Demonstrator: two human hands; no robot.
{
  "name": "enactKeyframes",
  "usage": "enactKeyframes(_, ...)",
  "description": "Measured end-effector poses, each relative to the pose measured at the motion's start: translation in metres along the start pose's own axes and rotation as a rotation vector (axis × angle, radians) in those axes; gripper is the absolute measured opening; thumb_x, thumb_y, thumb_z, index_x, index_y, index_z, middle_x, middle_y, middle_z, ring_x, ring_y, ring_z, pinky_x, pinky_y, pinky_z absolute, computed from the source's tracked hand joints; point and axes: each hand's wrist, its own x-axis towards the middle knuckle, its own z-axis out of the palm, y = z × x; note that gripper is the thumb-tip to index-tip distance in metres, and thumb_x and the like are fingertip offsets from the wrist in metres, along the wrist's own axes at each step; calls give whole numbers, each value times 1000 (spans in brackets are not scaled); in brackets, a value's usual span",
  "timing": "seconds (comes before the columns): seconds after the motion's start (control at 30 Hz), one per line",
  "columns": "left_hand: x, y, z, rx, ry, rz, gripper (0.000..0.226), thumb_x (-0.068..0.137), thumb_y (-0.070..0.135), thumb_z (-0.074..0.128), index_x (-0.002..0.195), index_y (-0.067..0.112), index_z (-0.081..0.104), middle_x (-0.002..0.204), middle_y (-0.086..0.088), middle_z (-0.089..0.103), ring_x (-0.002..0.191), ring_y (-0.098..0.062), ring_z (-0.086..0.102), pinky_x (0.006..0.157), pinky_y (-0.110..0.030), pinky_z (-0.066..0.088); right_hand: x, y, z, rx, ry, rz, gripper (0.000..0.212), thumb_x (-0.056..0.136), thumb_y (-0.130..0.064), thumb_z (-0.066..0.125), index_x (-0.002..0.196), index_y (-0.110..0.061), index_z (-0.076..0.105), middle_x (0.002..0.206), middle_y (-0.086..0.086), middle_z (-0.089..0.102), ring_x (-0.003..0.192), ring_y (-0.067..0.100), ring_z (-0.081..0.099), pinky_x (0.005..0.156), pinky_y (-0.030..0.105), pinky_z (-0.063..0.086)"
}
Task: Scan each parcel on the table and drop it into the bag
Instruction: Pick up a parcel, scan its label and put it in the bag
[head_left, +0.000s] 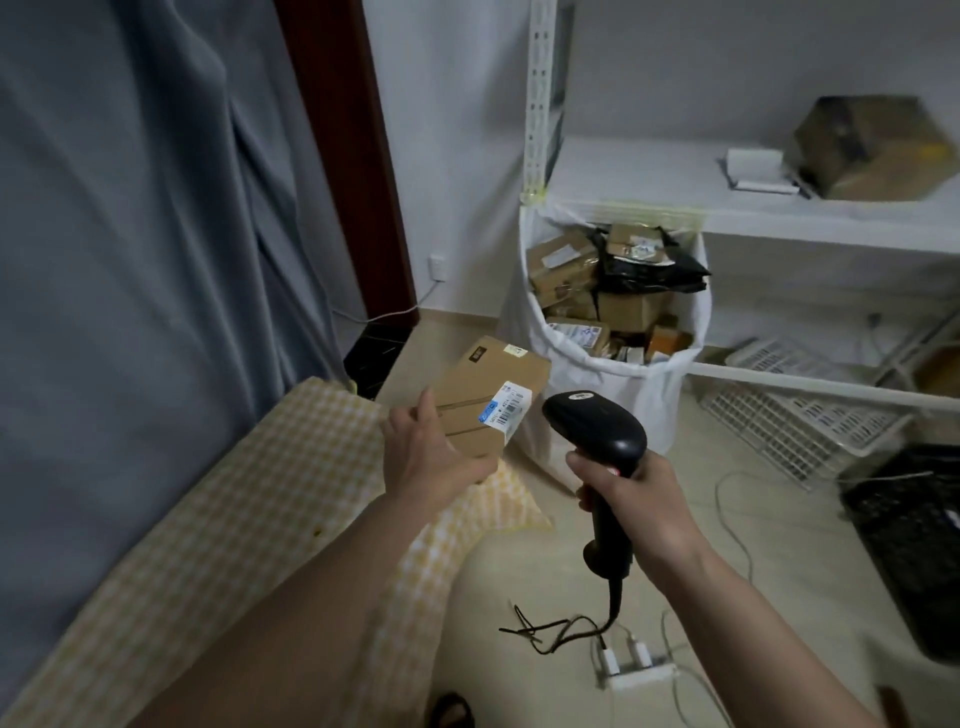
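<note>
- Holding the scanner (597, 431) in your right hand (641, 506), fingers wrapped tight round the black handle, head aimed fwd & a bit left toward the parcel; its cable drops to the floor by a white power strip (636, 670).
- Your left hand (431, 452) grips the parcel (488, 400) by its near end, thumb on top, other fingers curled under & mostly hidden. It's in the air, past the table (234, 499) corner w/ the yellow check cloth, short of the bag.
- Parcel looks: flat brown cardboard box, tape bands across the top, white shipping label w/ blue patch & barcode wrapped over the right edge, facing the scanner. Label is readable as a label, text too small to tell. Corners look square, no crush visible.
- Progress, my read: late stage. No other parcel shows on the visible part of the table, though most of it is out of frame, so can't confirm this is the last.
- Scan of this one: can't tell if done; no beam visible.
- Bag (623, 374), white, stands open on the floor just beyond the parcel, against the shelf (779, 208), already filled near the rim w/ brown boxes & black poly mailers.
- Left for you: confirm scan, then drop it in.
</note>
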Motion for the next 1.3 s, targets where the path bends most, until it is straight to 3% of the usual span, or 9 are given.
enactKeyframes(0.17,51,57,17,-81,-40,29,112,58,57,77,148,21,22,139,-11,35,131,-26,29,107,-30,28,40,-7,-19,32,60,14,6,84,-4,69,84,-3,63,66,14,52,57,20,50,48,16,44)
enactKeyframes(0.33,114,104,30,-69,-47,111,100,59,64,75,138,15,37,131,-10,40,128,-26,31,102,-32,35,99,-19,-30,39,132,17,11,83,-6,70,92,-3,64,64,9,56,56,17,53,51,20,47)
enactKeyframes(0.53,205,142,38,-41,-49,159,100,57,73,70,134,15,42,130,-12,41,125,-27,34,102,-33,36,180,-41,-23,31,157,22,19,82,-10,72,100,-8,66,62,3,61,61,17,59,59,26,50)
enactKeyframes(0.87,301,237,76,-71,-114,213,101,59,73,67,139,21,34,132,-12,41,126,-29,34,105,-36,34,258,-47,-40,31,245,75,11,82,-11,72,90,-6,66,65,9,61,58,17,59,50,16,47)
enactKeyframes(1.0,325,274,99,-58,-141,190,97,62,76,63,139,24,37,138,-13,37,130,-32,32,108,-43,35,288,-49,-62,31,253,103,8,83,-10,70,85,-4,66,64,10,61,55,15,58,48,14,44)
enactKeyframes(1.2,352,319,140,51,-109,167,86,67,77,59,134,24,47,140,-12,36,129,-33,30,103,-44,33,332,-52,-103,-16,257,115,8,81,-14,73,83,-8,68,56,0,64,55,10,61,49,15,44)
enactKeyframes(1.3,362,335,163,87,-156,198,88,68,78,59,135,22,48,150,-12,24,137,-33,20,110,-45,25,348,-51,-121,5,254,130,6,82,-13,72,80,-10,68,57,-2,64,57,11,61,51,17,46)
